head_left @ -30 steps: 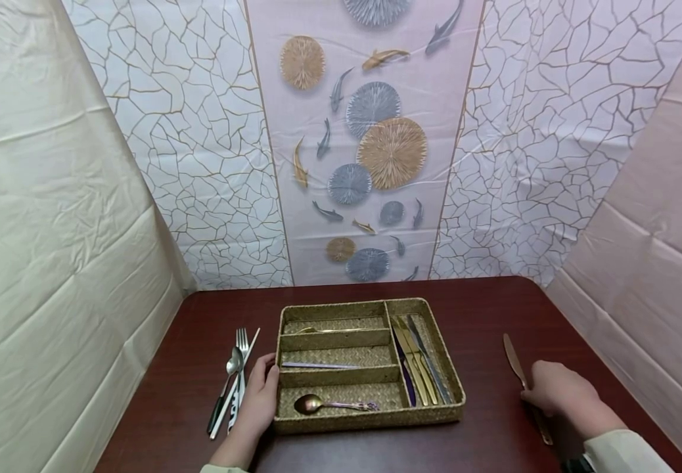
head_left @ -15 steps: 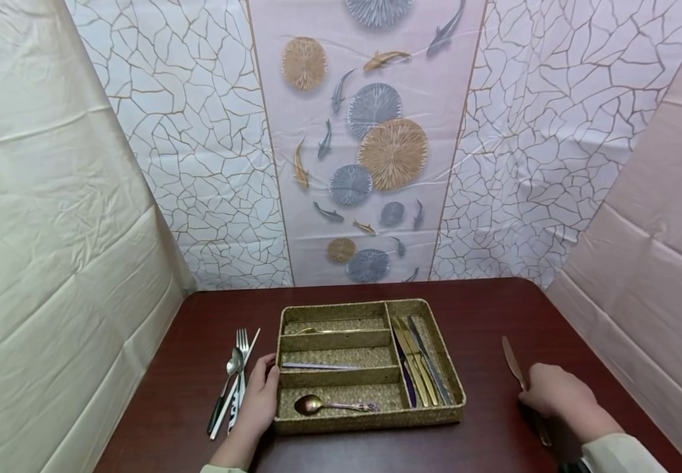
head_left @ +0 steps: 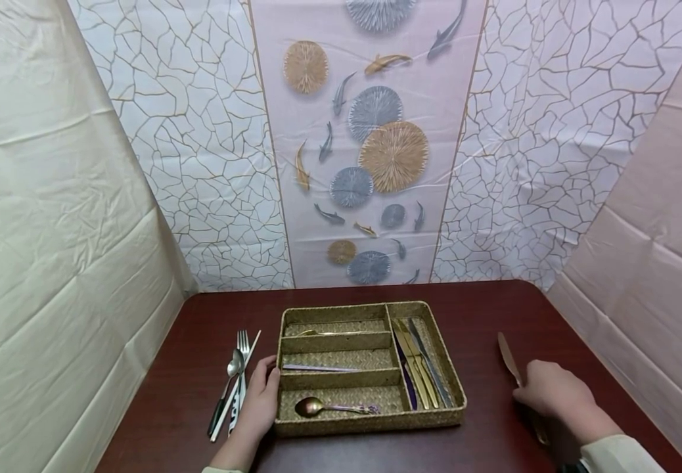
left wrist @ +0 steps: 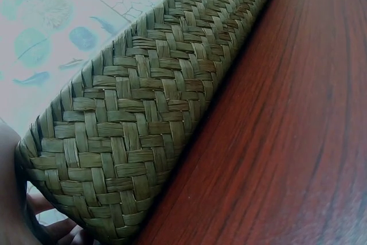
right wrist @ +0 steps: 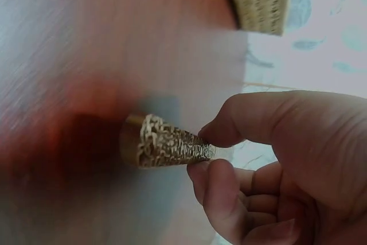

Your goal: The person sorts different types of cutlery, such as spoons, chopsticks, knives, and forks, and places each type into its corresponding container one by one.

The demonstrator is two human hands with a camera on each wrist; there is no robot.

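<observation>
My right hand [head_left: 556, 392] pinches a copper-coloured table knife [head_left: 508, 356] between thumb and fingers, its blade pointing away from me. In the right wrist view the ornate handle [right wrist: 169, 143] juts from the fingertips, over the blurred table. At the left, my left hand [head_left: 260, 397] rests against the outer side of the woven cutlery tray [head_left: 370, 427], thumb close to the rim. Several knives [head_left: 420, 368] lie in the tray's long right compartment. Its three left compartments hold a slim gold utensil [head_left: 335, 334], purplish chopsticks [head_left: 320, 368] and a spoon with an ornate handle [head_left: 310, 407].
Left of the tray, a fork [head_left: 243, 341], a black-handled spoon [head_left: 223, 404] and white chopsticks [head_left: 227, 410] lie overlapping on the dark red table [head_left: 477, 315]. Hanging cloth [head_left: 370, 197] encloses the back and both sides.
My right hand has shifted slightly left, carrying the knife along. The left hand stays at the tray's side, and the tray's contents look the same.
</observation>
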